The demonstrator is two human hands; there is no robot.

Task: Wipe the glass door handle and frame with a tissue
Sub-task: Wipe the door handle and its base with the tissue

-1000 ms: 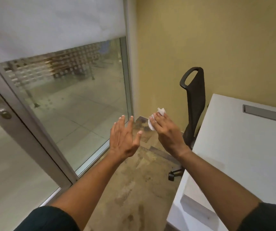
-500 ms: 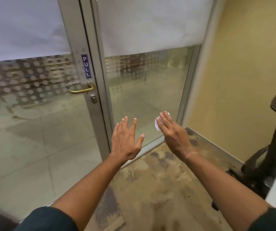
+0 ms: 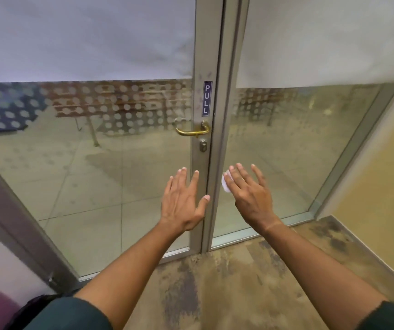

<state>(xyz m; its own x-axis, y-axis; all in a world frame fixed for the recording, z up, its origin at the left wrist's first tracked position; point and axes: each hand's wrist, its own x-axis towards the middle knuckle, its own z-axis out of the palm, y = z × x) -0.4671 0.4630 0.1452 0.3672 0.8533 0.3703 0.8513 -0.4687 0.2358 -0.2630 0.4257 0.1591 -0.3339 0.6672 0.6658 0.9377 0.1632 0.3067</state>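
Single head-worn view, facing forward and down, close to the glass door (image 3: 96, 175)

Most of the tissue (image 3: 225, 184) lies hidden under the right hand (image 3: 250, 196), below the brass handle (image 3: 192, 132); the grip on it cannot be made out.
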